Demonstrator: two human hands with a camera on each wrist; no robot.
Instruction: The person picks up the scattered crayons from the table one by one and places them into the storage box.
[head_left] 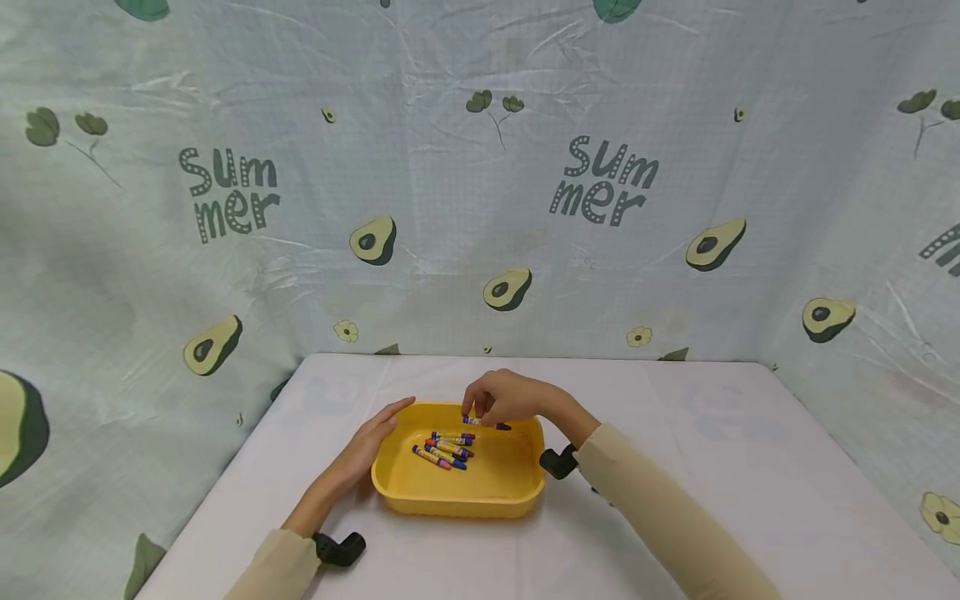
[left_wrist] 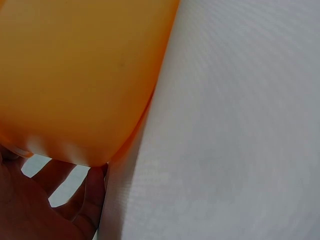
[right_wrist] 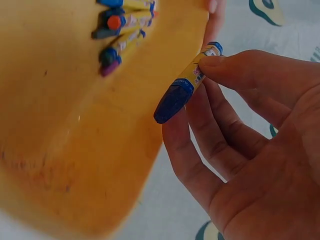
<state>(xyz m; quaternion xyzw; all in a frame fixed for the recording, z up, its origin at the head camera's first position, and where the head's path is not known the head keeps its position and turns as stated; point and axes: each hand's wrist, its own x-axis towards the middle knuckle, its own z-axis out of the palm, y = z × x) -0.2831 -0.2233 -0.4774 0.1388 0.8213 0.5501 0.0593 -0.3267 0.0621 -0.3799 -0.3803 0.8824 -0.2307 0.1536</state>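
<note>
Head view: the right hand [head_left: 504, 398] pinches a blue crayon [right_wrist: 186, 84] between thumb and fingers, held lengthwise over the far rim of the yellow tray [head_left: 517, 492]. The loose crayons [head_left: 446, 448] lie just nearer. The left hand [head_left: 371, 442], fingers straight, rests against the tray's left wall.

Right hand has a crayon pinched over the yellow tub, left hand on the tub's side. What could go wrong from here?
1. The right hand pinches the blue crayon only between thumb and fingers, over the tub's far rim; a slip might drop it outside onto the table.
2. The left hand merely rests against the yellow tub; a bump could slide the tub.
3. Loose crayons lie bunched inside; a dropped crayon may scatter them.
</note>
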